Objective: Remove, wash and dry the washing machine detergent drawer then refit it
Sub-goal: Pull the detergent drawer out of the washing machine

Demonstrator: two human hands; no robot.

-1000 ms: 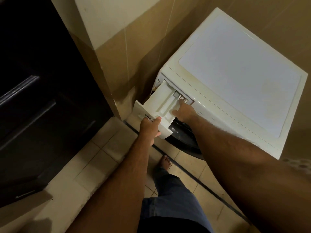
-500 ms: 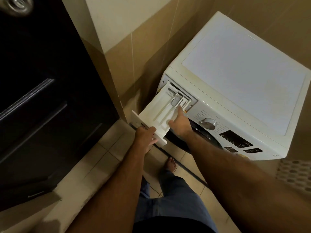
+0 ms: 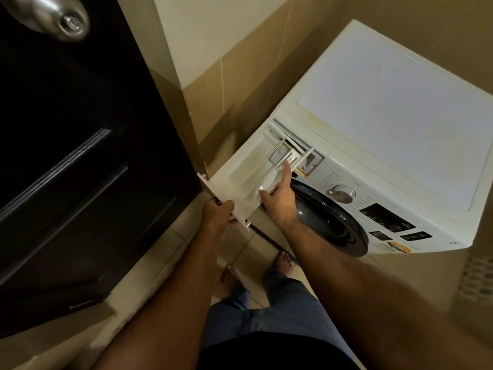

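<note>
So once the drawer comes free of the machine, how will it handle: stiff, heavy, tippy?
The drawer looks like rigid moulded plastic, so probably stiff and light. It is long and the left hand grips only its front, so its far end may drop on release.

The drawer [image 3: 240, 180] now sticks further out of the washer [image 3: 400, 145] than a second ago. The right hand [image 3: 278, 198] has slid back along the drawer, forefinger stretched to the rear insert; the door knob [image 3: 57, 16] has come into view.
</note>
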